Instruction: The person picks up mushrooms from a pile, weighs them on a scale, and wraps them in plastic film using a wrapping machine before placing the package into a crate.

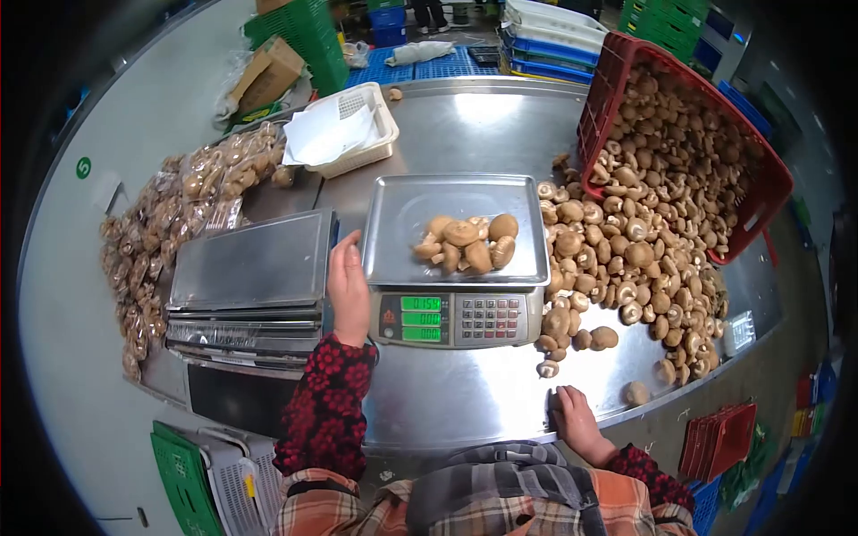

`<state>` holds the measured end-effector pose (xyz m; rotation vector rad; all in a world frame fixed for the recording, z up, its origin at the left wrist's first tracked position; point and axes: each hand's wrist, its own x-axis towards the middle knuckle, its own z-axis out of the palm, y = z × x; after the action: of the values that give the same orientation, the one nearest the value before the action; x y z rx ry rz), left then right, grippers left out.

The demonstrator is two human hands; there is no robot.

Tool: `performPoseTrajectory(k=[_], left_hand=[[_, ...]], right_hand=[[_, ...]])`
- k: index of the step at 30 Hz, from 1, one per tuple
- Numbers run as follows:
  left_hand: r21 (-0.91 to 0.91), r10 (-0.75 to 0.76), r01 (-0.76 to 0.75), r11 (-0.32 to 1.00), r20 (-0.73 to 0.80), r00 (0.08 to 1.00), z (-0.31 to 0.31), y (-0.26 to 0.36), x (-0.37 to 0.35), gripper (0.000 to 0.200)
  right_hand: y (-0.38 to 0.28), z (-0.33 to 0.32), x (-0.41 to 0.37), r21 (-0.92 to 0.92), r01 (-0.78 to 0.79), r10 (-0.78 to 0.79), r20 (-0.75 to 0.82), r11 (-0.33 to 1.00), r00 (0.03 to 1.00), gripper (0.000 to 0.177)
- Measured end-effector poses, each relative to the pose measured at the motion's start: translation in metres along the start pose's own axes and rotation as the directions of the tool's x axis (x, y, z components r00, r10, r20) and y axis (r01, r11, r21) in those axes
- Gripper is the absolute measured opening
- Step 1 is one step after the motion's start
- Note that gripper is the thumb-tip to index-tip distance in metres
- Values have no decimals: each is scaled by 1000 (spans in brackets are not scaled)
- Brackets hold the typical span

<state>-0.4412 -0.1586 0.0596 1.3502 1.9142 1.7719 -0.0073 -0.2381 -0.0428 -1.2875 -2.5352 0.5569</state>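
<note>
On the steel pan (384,205) of a digital scale lies a small pile of brown mushrooms (461,234). The scale's green display (421,319) is lit. My left hand (349,284) is upright at the pan's left edge, between the scale and a wrapping machine (250,261), its fingers extended and holding nothing visible. My right hand (576,420) rests on the front edge of the steel table (447,393), right of the scale; its fingers are partly curled at the edge, and whether they hold anything is unclear.
A tipped red crate (760,201) spills loose mushrooms (626,259) right of the scale. Bagged mushrooms (147,241) are piled at the left. Behind are a white basket (386,134) with paper (331,132) and stacked trays (554,40). Red crates (717,442) stand below, right.
</note>
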Motion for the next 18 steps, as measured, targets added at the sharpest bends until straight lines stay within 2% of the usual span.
performPoseTrajectory(k=[3, 5, 6, 7, 8, 9, 10, 11, 12, 13, 14, 16, 18], left_hand=[[-24, 6, -6, 1000, 24, 1000, -2, 2, -11, 33], [-26, 25, -24, 999, 27, 999, -2, 8, -18, 31], [-61, 2, 0, 998, 40, 999, -3, 11, -25, 31], [-97, -18, 23, 995, 54, 998, -3, 14, -32, 30], [-131, -36, 45, 990, 67, 997, -4, 18, -41, 30], [-197, -140, 160, 967, 111, 984, -5, 30, -51, 29], [-164, -90, 110, 980, 127, 988, -5, 23, -61, 29], [-112, -24, 42, 993, 154, 988, -7, 25, -70, 28], [-60, 39, -29, 998, 182, 983, -10, 27, -77, 27], [-52, 40, -30, 998, 188, 981, -15, 29, -84, 26], [-44, 38, -30, 999, 195, 980, -19, 30, -91, 26], [-45, 44, -36, 998, 193, 980, -28, 37, -100, 25], [-62, 63, -52, 997, 182, 981, -46, 48, -104, 25]], right_hand=[[-2, -12, 7, 213, -196, 162, 165, 957, 973, 51], [-15, -29, 40, 443, -362, 333, 146, 820, 932, 53], [-19, -37, 64, 442, -204, 248, -44, 873, 968, 53], [-22, -45, 94, 430, -77, 186, -217, 900, 958, 50], [-43, -67, 130, 591, -122, 274, -175, 797, 946, 46], [-48, -77, 162, 508, 28, 159, -321, 861, 934, 43], [-53, -81, 195, 507, 84, 147, -399, 858, 905, 43], [-75, -102, 219, 408, 49, 134, -407, 912, 904, 44], [-72, -96, 250, 390, 93, 101, -449, 916, 888, 46], [-78, -96, 274, 355, 67, 110, -458, 933, 882, 50], [-87, -98, 287, 257, 52, 72, -453, 965, 889, 46], [-76, -72, 320, -124, -50, 19, -235, 991, 972, 38], [-59, -49, 326, -289, 63, -171, -367, 955, 915, 31]])
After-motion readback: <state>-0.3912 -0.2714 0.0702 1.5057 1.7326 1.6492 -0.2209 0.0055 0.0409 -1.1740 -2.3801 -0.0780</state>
